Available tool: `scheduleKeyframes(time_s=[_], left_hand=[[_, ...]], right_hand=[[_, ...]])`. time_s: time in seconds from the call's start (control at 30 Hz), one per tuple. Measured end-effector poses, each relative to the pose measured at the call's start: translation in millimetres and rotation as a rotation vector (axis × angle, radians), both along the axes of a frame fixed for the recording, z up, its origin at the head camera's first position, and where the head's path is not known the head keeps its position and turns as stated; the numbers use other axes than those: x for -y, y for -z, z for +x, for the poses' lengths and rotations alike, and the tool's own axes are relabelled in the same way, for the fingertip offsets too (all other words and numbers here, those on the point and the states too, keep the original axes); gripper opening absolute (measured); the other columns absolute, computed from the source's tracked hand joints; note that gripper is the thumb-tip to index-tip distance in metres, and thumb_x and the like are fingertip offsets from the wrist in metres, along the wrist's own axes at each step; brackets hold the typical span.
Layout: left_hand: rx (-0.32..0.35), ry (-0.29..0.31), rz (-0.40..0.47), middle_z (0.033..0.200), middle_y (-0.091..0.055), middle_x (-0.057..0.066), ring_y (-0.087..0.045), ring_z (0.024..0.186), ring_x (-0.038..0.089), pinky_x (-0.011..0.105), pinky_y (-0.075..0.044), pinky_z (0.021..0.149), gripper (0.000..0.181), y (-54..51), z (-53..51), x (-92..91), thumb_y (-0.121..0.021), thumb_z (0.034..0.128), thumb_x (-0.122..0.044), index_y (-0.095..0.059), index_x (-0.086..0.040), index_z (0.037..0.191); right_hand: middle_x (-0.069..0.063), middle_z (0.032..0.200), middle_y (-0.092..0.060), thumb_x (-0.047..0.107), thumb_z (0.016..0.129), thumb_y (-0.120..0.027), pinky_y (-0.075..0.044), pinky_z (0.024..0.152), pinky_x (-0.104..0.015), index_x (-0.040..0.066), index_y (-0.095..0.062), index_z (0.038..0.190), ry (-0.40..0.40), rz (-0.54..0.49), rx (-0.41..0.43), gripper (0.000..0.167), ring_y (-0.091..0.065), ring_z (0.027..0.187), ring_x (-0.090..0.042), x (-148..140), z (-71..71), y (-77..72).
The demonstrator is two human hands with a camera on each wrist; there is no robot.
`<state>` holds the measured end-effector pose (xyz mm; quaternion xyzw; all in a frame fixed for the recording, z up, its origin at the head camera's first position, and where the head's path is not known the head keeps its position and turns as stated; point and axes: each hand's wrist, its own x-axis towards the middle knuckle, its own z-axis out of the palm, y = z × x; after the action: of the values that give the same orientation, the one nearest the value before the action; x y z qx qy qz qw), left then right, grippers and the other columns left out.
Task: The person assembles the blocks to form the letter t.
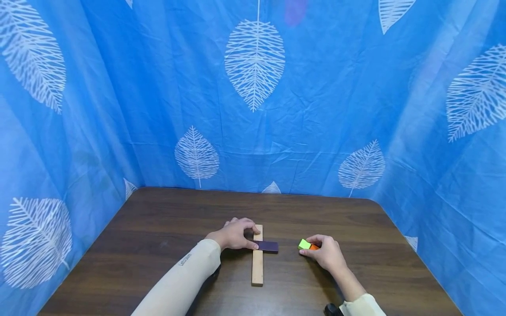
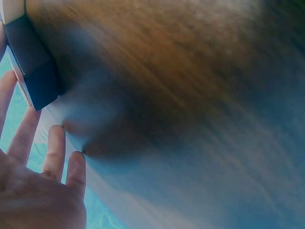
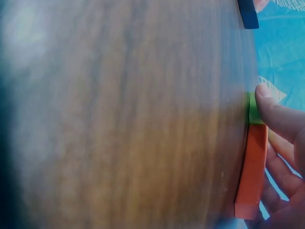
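A dark purple block (image 1: 270,247) lies crosswise at a long light wooden strip (image 1: 257,270) on the table; I cannot tell whether it rests on top. My left hand (image 1: 236,235) touches both, thumb at the purple block's left end, index finger at the strip's far part. In the left wrist view its fingers are spread, near the dark block (image 2: 35,62). To the right, my right hand (image 1: 328,251) pinches a bright green block (image 1: 304,244) and an orange block (image 1: 314,247) between thumb and fingers. The orange block (image 3: 251,171) looks long in the right wrist view, end to end with the green.
The brown wood-grain table (image 1: 178,210) has rounded far corners. Blue curtains (image 1: 316,109) with white leaf prints hang behind it and along both sides. A black object (image 1: 333,310) shows at the right sleeve's cuff.
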<state>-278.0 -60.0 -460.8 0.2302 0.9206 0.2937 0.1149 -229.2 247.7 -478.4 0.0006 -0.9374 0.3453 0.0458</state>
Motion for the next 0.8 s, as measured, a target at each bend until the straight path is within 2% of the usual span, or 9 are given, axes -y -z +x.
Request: scheduleKeyframes(time_s=[0.3, 0.43, 0.63, 0.8], left_hand=[[0.004, 0.003, 0.006, 0.138, -0.057, 0.003, -0.043, 0.123, 0.031, 0.056, -0.028, 0.105, 0.035, 3.2, 0.4, -0.9, -0.086, 0.0808, -0.035, -0.074, -0.025, 0.112], [0.0, 0.005, 0.003, 0.137, -0.057, 0.003, -0.043, 0.123, 0.031, 0.056, -0.028, 0.105, 0.036, 5.3, 1.2, -0.6, -0.086, 0.0807, -0.036, -0.074, -0.025, 0.112], [0.004, 0.002, 0.006, 0.137, -0.057, 0.004, -0.043, 0.123, 0.032, 0.056, -0.028, 0.104, 0.036, 3.9, 3.3, 0.2, -0.086, 0.0805, -0.034, -0.074, -0.024, 0.112], [0.006, -0.004, 0.014, 0.138, -0.057, 0.004, -0.042, 0.123, 0.031, 0.056, -0.028, 0.105, 0.036, 1.0, 1.7, -0.3, -0.086, 0.0807, -0.034, -0.074, -0.024, 0.113]], right_hand=[[-0.007, 0.1, -0.072, 0.024, 0.074, -0.092, -0.052, 0.08, -0.045, 0.006, -0.076, 0.102, -0.002, 0.015, -0.045, 0.037, -0.064, 0.091, -0.024, -1, 4.6, 1.3], [-0.007, 0.1, -0.072, 0.022, 0.074, -0.091, -0.052, 0.079, -0.046, 0.007, -0.076, 0.101, -0.001, 0.029, -0.073, 0.034, -0.064, 0.091, -0.024, 2, 8.3, -0.4], [-0.006, 0.098, -0.071, 0.019, 0.073, -0.092, -0.055, 0.076, -0.04, 0.007, -0.076, 0.099, -0.03, 0.012, -0.092, 0.032, -0.065, 0.087, -0.019, 9, 17.9, -5.2], [0.003, 0.088, -0.067, 0.019, 0.073, -0.092, -0.052, 0.069, -0.032, 0.011, -0.076, 0.096, -0.071, -0.006, -0.076, 0.03, -0.061, 0.078, -0.012, 18, 26.8, -9.2]])
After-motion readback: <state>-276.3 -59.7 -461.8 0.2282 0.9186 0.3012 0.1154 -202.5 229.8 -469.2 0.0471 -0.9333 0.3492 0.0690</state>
